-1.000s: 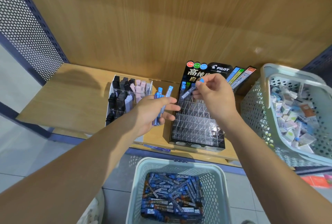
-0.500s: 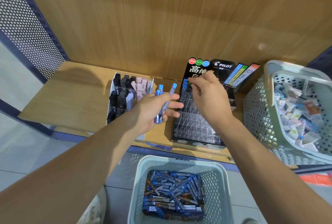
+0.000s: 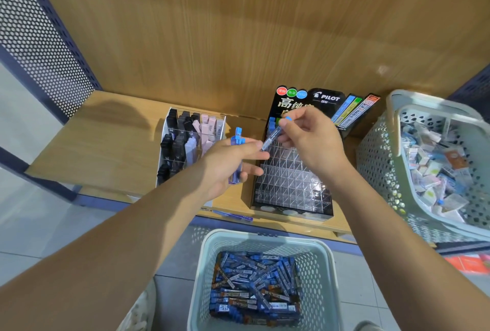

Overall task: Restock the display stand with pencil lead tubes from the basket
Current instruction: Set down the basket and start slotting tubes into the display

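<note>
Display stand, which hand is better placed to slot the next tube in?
Right. The right hand pinches a single tube over the back rows of the stand. The left hand grips a bundle off to the stand's left, so it likely just serves as supply.

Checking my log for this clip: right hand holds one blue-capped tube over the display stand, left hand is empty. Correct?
No. The head view shows the left hand gripping a small bundle of blue-capped tubes, not empty. The right hand does hold one tube over the display stand.
</note>
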